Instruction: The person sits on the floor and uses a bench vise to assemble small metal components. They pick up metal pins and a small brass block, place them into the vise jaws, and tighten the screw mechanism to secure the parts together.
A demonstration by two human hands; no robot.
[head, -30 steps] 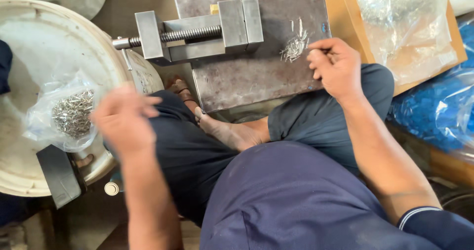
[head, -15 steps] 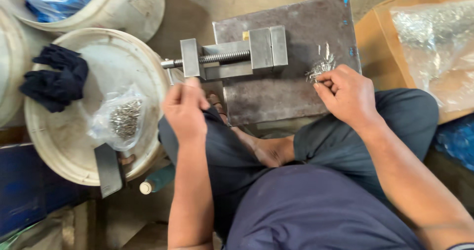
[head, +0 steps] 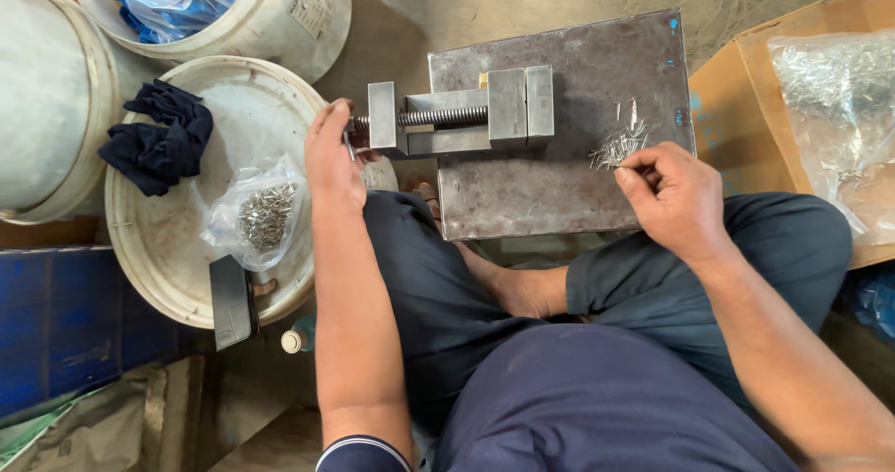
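On steel block (head: pixel 559 183): vise (head: pixel 461 113) screw axis left-right; left hand (head: pixel 331 160) on handle, right hand (head: pixel 676 197) pinching pins (head: pixel 617 144)

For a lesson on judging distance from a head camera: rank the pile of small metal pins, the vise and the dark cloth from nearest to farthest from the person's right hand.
1. Pile of small metal pins: on the steel plate, at the right hand's fingertips.
2. Vise: to the left, on the plate's far edge.
3. Dark cloth: far left, on the white bucket lid.
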